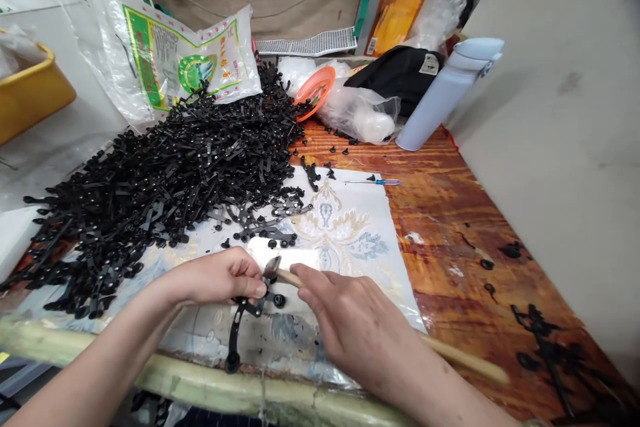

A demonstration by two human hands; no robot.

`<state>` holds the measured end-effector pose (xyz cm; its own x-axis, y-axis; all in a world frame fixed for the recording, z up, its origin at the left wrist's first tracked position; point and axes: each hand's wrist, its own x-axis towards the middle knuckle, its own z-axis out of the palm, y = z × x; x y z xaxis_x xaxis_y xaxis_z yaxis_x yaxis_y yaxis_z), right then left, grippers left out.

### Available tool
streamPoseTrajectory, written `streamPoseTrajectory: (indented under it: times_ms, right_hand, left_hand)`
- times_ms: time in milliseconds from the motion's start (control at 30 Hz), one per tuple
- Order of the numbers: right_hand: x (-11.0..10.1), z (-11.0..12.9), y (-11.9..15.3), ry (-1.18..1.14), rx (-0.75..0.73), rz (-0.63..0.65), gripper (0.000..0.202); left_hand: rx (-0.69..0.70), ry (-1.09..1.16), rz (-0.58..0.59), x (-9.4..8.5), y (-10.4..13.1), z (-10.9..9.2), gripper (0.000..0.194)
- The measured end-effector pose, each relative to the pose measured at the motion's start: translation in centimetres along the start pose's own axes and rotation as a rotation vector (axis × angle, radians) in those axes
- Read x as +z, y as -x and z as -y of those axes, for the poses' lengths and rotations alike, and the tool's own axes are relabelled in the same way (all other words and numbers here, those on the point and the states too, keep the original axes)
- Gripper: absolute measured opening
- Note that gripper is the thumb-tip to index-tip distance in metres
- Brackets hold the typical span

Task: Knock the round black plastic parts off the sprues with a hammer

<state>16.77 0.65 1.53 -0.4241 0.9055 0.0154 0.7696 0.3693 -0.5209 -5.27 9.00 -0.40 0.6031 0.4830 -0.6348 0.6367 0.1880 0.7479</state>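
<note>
My left hand (pixel 235 277) pinches a black jointed bracket (pixel 234 340), whose long arm with a round end hangs down toward the table's front edge. My right hand (pixel 345 320) is wrapped round the wooden handle of a small hammer (pixel 271 268). The hammer's metal head sits right by my left fingertips, over the bracket; whether it touches is hard to tell. A white block (pixel 285 252) lies just behind both hands on a patterned cloth (pixel 370 267). Beyond my left hand rises a big heap of similar black brackets (pixel 200 153).
A blue-handled screwdriver (pixel 385 181) lies at the cloth's far right. Behind stand a pale blue bottle (pixel 440 97), an orange plate (pixel 316 90) and a printed plastic sack (pixel 195 60). A yellow bin (pixel 40 93) is at left. Black scraps (pixel 540 333) lie at the right edge.
</note>
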Motion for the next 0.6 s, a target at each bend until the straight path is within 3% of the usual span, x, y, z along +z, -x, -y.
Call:
streamPoseTrajectory:
  times_ms: [167, 300, 467, 600]
  right_hand:
    - [0.4, 0.0, 0.1, -0.066, -0.01, -0.113, 0.038]
    - [0.3, -0.1, -0.1, 0.009, 0.024, 0.017, 0.034]
    - [0.4, 0.2, 0.1, -0.023, 0.013, -0.097, 0.036]
    - [1.1, 0.2, 0.1, 0.024, 0.056, -0.011, 0.029]
  left_hand:
    - [-0.029, 0.048, -0.014, 0.1, -0.1, 0.0, 0.032]
    - [-0.053, 0.044, -0.023, 0.1, 0.0, -0.3, 0.032]
    - [-0.073, 0.061, -0.034, 0.2, 0.2, -0.4, 0.032]
    - [-0.076, 0.098, -0.03, 0.3, 0.2, -0.3, 0.036]
